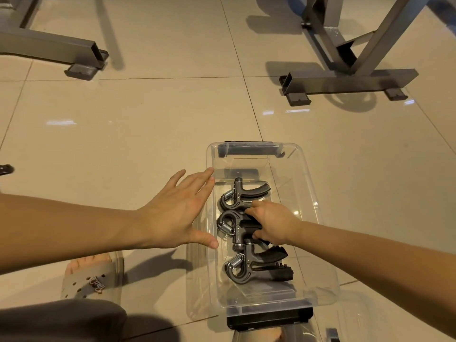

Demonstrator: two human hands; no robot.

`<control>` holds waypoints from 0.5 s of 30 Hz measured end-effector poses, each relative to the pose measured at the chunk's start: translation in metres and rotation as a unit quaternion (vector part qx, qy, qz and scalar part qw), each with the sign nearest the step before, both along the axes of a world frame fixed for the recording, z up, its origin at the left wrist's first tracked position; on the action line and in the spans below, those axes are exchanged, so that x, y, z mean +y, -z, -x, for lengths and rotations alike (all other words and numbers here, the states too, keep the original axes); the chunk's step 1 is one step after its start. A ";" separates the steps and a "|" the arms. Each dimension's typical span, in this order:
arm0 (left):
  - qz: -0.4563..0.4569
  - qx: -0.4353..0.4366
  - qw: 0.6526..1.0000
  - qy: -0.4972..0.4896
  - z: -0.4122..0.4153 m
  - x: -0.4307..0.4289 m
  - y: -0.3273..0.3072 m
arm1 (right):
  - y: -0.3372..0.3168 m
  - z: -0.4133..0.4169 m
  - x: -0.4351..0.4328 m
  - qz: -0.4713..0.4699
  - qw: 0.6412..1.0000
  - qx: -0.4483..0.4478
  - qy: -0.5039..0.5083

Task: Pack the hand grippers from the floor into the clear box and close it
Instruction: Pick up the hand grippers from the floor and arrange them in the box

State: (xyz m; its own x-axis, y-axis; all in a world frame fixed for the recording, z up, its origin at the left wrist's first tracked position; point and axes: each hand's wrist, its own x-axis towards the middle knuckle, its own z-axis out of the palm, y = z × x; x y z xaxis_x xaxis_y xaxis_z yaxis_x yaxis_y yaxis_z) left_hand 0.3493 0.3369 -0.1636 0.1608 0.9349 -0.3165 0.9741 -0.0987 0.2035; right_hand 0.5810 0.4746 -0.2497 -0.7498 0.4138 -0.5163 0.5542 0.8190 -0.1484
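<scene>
Head view: the clear box stands open on the floor in front of me, with three hand grippers lying in a row along its bottom. My right hand is down inside it, fingers and thumb curled round the handles of the middle gripper, which sits between the far gripper and the near gripper. My left hand is flat and spread, holding nothing, with its fingertips and thumb resting against the outside of the box's left wall to steady it.

I judge this to be the tail of the packing step: I'm bedding the middle one down so it nests with its neighbours and doesn't ride up. A small dark thing at the far left edge of the floor might be another gripper, but it is cut off and I can't tell.

Next I'd let go once the gripper lies flat, lift my right hand clear of the box, check that dark thing, then fetch the lid, seat it square on the rim and press down the black latches at the far end and near end
</scene>
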 end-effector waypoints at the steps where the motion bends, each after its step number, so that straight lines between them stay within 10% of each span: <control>1: 0.001 -0.003 1.000 -0.001 0.000 0.000 0.000 | 0.000 0.000 0.000 -0.001 1.000 0.000 0.000; 15: -0.014 -0.025 0.998 -0.054 0.008 -0.032 -0.021 | -0.053 0.027 0.000 -0.022 0.992 0.101 0.068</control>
State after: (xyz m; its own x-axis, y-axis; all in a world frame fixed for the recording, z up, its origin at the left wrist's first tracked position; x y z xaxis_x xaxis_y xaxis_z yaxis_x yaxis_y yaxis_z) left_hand 0.3416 0.3050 -0.1425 0.0736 0.9562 -0.2832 0.9683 -0.0006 0.2498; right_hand 0.5540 0.4743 -0.1970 -0.7718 0.5370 -0.3407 0.6225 0.7473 -0.2323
